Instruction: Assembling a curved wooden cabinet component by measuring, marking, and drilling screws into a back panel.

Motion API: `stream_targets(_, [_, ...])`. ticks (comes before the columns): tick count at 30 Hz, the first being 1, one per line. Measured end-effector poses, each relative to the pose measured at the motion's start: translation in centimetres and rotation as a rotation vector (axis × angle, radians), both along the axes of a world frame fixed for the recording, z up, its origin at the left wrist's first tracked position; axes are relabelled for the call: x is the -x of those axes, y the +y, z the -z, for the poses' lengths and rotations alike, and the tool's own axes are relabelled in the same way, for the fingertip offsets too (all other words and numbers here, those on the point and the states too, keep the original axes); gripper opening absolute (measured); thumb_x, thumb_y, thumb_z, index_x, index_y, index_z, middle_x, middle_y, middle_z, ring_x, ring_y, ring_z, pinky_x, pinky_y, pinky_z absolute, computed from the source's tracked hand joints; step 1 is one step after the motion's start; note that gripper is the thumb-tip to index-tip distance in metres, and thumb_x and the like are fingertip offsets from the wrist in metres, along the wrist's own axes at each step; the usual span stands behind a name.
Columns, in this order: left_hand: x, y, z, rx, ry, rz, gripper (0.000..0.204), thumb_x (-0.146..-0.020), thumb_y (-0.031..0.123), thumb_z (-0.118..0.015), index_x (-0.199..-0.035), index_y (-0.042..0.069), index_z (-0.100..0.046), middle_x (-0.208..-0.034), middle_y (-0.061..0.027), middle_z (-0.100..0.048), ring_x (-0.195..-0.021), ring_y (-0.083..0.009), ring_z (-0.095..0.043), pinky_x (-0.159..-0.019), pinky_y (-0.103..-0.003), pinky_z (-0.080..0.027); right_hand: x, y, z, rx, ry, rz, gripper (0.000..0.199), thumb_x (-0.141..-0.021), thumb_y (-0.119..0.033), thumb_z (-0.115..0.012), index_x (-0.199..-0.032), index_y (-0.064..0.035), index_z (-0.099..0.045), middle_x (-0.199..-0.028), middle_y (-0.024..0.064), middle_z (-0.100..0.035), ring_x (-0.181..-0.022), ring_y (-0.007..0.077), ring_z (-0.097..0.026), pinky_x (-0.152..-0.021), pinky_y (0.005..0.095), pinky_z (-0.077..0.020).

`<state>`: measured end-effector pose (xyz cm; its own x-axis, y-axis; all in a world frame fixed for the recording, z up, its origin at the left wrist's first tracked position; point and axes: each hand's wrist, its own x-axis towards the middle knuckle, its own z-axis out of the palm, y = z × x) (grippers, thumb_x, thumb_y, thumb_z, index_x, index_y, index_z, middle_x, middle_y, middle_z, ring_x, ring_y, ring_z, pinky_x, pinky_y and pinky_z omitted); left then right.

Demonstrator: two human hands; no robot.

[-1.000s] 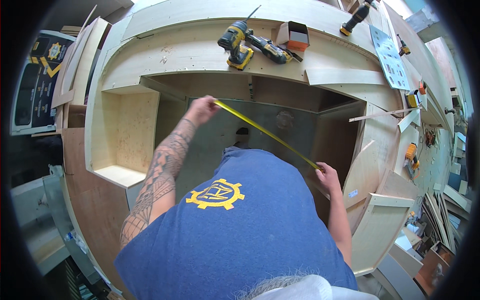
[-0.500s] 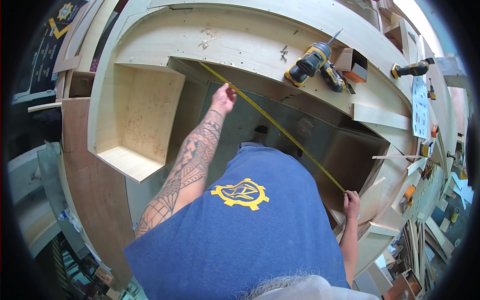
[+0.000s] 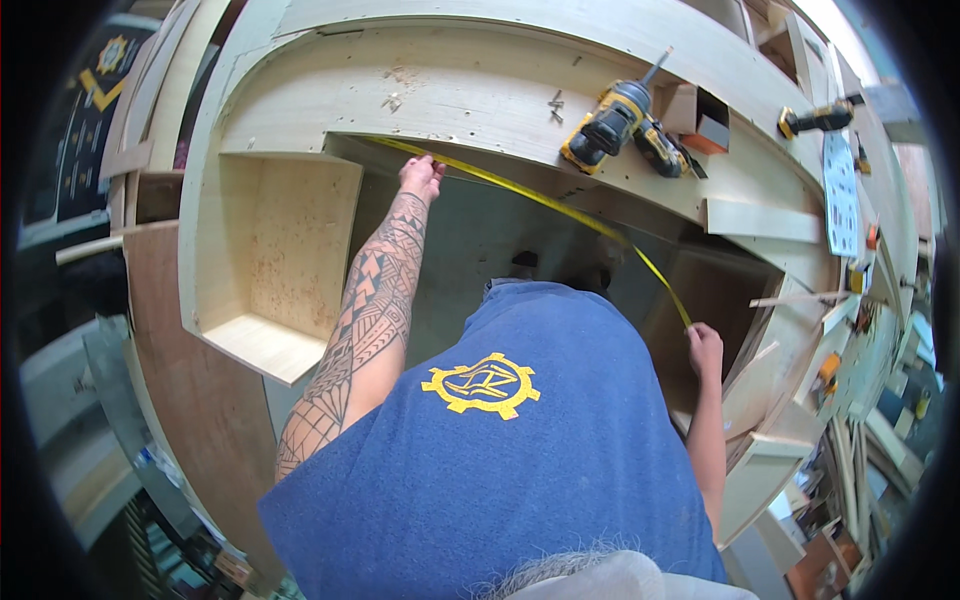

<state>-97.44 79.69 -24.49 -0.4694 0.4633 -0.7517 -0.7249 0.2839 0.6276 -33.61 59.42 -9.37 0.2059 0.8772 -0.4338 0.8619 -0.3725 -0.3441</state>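
A yellow tape measure blade [image 3: 520, 191] stretches across the opening of a pale plywood cabinet frame [image 3: 460, 100]. Closed around its far left part, near the opening's upper left corner, is my left hand [image 3: 422, 178]. My right hand [image 3: 706, 350] grips the lower right end of the blade, next to the dark inner compartment. Between the hands the blade runs nearly straight, then kinks and bends down steeply toward the right hand. The tape's case cannot be made out. To the left of my left forearm is an open plywood box section [image 3: 300, 240].
On the frame's ledge lie a yellow-and-black power driver [image 3: 612, 120], a second power tool [image 3: 660, 150], an open small box [image 3: 708, 125] and loose screws [image 3: 556, 105]. Farther right are another drill [image 3: 815, 120], a paper sheet [image 3: 840, 195] and a loose board [image 3: 760, 222]. Offcuts crowd the lower right.
My right hand has moved up, and the blade, straight before, now bends near it. My left hand has shifted slightly up and left along with the blade.
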Motion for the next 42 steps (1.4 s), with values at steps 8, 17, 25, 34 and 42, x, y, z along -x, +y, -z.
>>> stream_targets(8, [6.7,4.1,4.1,-0.054,0.059,-0.092,0.031,-0.094,-0.009,-0.049,-0.114,0.012,-0.058,-0.11,-0.0112,-0.065,-0.083,-0.0257,-0.068,-0.068,-0.043,-0.063,5.6,5.6,6.4,0.035,0.115,0.114,0.033,-0.09,-0.032,-0.058,-0.094,-0.0048,-0.076,-0.082,0.0169,-0.071,-0.079,0.0273,-0.071,-0.073,0.0393,-0.0537])
stream_targets(17, [5.4,7.4,5.2,0.1,-0.031,-0.075,0.024,-0.1,0.0,-0.044,-0.115,0.012,-0.058,-0.103,-0.0122,-0.067,-0.08,-0.027,-0.068,-0.071,-0.045,-0.063,10.3,7.8,6.1,0.062,0.095,0.276,0.036,-0.092,-0.038,-0.058,-0.098,-0.008,-0.076,-0.089,0.0167,-0.074,-0.088,0.0323,-0.072,-0.08,0.0429,-0.0549])
stream_targets(25, [5.5,7.6,5.4,0.113,-0.011,-0.087,0.029,-0.097,-0.003,-0.043,-0.118,0.013,-0.056,-0.106,-0.0135,-0.066,-0.081,-0.0315,-0.067,-0.073,-0.049,-0.063,11.6,7.2,5.9,0.044,0.143,0.337,0.035,-0.093,-0.035,-0.058,-0.096,-0.0051,-0.076,-0.091,0.0201,-0.073,-0.093,0.039,-0.07,-0.088,0.0471,-0.0537])
stream_targets(34, [5.1,7.5,5.2,0.099,-0.076,-0.089,0.026,-0.094,-0.004,-0.046,-0.108,0.012,-0.063,-0.101,-0.0112,-0.068,-0.083,-0.031,-0.067,-0.075,-0.05,-0.061,11.8,6.1,6.5,0.083,0.14,0.357,0.032,-0.092,-0.033,-0.059,-0.1,-0.0066,-0.076,-0.098,0.0202,-0.073,-0.097,0.0389,-0.07,-0.09,0.0467,-0.0537])
stream_targets(42, [5.1,8.6,6.5,0.158,-0.011,-0.136,0.025,-0.095,0.0,-0.045,-0.108,0.011,-0.063,-0.101,-0.0108,-0.069,-0.086,-0.0315,-0.068,-0.076,-0.049,-0.061,11.8,5.3,6.8,0.09,0.166,0.38,0.033,-0.092,-0.032,-0.06,-0.104,-0.0069,-0.076,-0.101,0.0202,-0.073,-0.1,0.0389,-0.069,-0.093,0.0467,-0.053])
